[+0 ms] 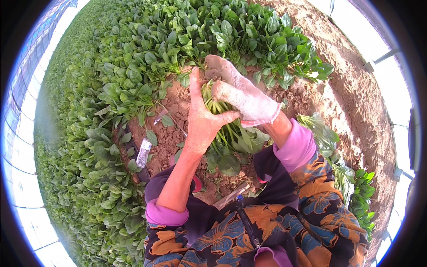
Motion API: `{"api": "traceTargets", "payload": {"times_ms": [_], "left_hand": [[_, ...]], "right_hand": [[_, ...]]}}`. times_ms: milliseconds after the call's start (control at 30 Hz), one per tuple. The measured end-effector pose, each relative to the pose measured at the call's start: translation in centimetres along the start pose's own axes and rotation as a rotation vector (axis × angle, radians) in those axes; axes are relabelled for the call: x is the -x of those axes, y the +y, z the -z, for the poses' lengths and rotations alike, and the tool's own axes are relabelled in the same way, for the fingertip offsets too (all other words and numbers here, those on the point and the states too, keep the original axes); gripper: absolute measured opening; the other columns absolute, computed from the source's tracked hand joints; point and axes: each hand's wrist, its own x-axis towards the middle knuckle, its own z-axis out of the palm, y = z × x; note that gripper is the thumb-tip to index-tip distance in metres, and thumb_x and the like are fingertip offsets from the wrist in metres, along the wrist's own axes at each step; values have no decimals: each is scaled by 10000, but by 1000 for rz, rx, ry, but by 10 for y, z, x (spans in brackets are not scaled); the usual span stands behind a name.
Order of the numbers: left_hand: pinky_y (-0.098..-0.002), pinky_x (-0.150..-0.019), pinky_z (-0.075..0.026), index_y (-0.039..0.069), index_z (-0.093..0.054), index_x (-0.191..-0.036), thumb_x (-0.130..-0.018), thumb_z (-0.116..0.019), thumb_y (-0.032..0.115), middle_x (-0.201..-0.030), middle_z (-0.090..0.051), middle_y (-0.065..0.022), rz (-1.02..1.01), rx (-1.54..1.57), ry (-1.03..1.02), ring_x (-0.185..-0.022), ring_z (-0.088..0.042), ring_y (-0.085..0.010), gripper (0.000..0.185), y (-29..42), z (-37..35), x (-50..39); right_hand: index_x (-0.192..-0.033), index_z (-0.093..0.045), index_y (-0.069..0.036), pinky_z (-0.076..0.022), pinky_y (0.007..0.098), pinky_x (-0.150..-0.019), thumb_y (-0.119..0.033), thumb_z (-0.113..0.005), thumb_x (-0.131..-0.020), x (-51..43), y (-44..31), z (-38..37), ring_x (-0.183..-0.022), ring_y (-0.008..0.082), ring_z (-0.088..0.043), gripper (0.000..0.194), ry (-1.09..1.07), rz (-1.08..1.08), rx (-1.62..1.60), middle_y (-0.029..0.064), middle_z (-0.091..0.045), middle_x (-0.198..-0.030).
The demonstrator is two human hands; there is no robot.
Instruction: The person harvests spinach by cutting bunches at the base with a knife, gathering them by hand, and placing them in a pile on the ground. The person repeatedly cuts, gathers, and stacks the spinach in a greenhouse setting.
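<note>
My bare left hand (205,123) is around the left side of a bunch of spinach (230,137), its thumb laid across the stems. Over the right side and the root end curves my right hand (247,96), in a pale, soil-stained knitted glove. The bunch is held above bare soil between my knees, with its pale stem bases towards the far side and its leaves hanging towards me. Part of the stems is hidden behind the glove and the left thumb.
Dense growing spinach (100,100) fills the left and far side. Cut spinach (320,133) lies along my right, beside a bare soil strip (360,110). A clear plastic bottle (144,153) rests left on a dark strip (133,147). A wooden piece (232,196) is below me.
</note>
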Motion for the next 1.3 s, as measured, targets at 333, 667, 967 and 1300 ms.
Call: {"api": "traceTargets", "payload": {"times_ms": [333,667,967,1300], "left_hand": [[-345,-996,-503,84,-259,-1547,-679,-897,99,-1308,-556,-110,142,505,181,-1148,-594,-206,1077,14,13,-9],[-328,-930,-537,99,-337,-1513,-712,-765,37,-1262,-628,-111,146,740,250,-1081,-649,-206,910,29,51,-13],[-365,-1000,-517,78,-338,-1512,-676,-799,89,-1302,-602,-119,142,766,242,-1133,-631,-233,955,31,82,-12],[-378,-951,-550,77,-307,-1532,-656,-823,122,-1260,-622,-110,120,767,134,-1060,-661,-234,1018,33,90,-8]], "right_hand": [[-1535,-271,-79,-394,429,-1083,-465,-587,-983,-9,-2,-17,-1289,325,-464,744,134,-16,-670,206,-420,-1403],[-1353,-504,-14,-541,487,-922,-406,-578,-1002,-2,-47,16,-1145,322,-592,531,98,-83,-668,142,-540,-1337],[-1140,-707,-117,-546,437,-893,-129,-596,-917,-23,0,24,-1001,316,-681,249,-82,-334,1424,154,-666,-1144],[-1170,-664,20,-524,252,-824,-50,-651,-922,-15,-62,-20,-922,112,-650,258,112,-119,-221,54,-704,-1033]]}}
